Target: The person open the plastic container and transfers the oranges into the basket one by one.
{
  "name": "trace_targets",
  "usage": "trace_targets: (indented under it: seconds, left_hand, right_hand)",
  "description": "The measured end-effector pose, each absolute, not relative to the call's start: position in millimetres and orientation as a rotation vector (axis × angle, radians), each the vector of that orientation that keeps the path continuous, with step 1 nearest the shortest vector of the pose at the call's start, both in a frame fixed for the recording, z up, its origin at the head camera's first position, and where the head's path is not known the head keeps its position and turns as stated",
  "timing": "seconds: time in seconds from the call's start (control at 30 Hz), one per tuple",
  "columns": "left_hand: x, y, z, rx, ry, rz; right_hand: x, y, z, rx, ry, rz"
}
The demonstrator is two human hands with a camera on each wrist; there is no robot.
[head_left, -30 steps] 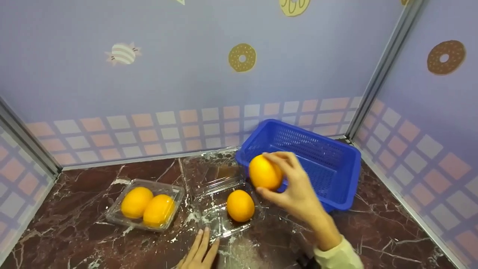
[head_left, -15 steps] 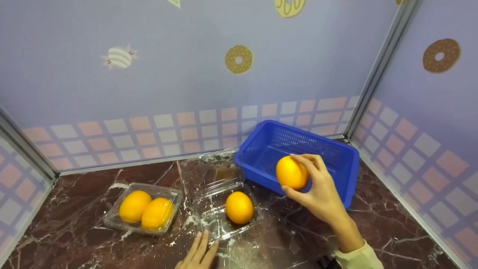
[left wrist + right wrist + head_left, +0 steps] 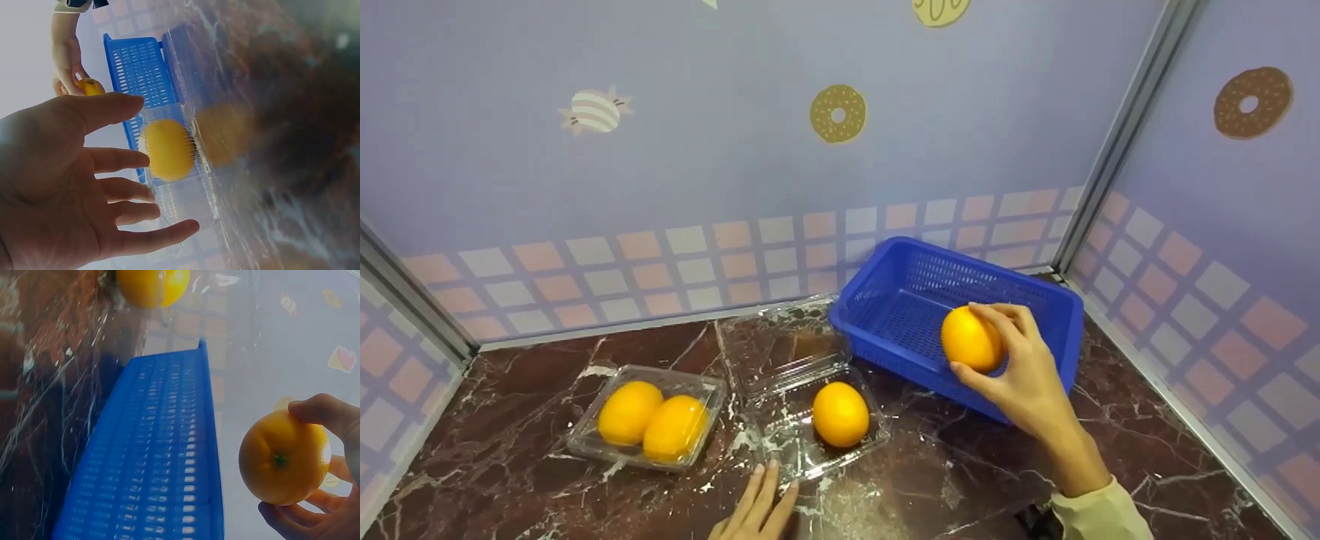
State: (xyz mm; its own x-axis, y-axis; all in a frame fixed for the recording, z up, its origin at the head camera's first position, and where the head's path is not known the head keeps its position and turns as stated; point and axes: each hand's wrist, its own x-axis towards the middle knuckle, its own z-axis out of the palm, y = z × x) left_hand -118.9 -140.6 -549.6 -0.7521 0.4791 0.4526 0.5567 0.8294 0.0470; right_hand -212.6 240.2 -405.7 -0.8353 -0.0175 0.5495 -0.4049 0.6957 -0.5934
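Observation:
My right hand (image 3: 1024,375) holds an orange (image 3: 971,339) between thumb and fingers, above the front part of the blue plastic basket (image 3: 885,337). In the right wrist view the held orange (image 3: 284,458) shows its green stem end, higher than the basket's rim. A second orange (image 3: 840,414) sits in the right half of an open clear plastic box (image 3: 791,442), whose lid (image 3: 780,341) lies back toward the wall. Near that box's front left corner is my left hand (image 3: 754,510), fingers extended; the left wrist view shows nothing in its grasp (image 3: 84,185).
A closed clear box (image 3: 705,375) with two oranges inside stands on the left of the dark red marbled counter (image 3: 532,450). Patterned wall panels (image 3: 720,172) enclose the back and sides. The basket stands close to the back right corner.
The right hand has carried the orange rightward, from beside the open box to above the basket. My left hand stays in about the same place. The other oranges have not moved.

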Motion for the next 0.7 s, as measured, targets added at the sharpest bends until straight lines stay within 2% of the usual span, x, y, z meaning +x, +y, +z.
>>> trace_targets:
  seconds: [0.23,0.7]
  left_hand:
    - [-113,-142,-515,-0.748,-2.937,-0.326]
    - [-112,-137,-503,-0.749,-3.061,-0.395]
  right_hand:
    - [-220,255,-410,0.251,-2.420,1.013]
    - [-226,277,-413,0.183,-2.537,0.913]
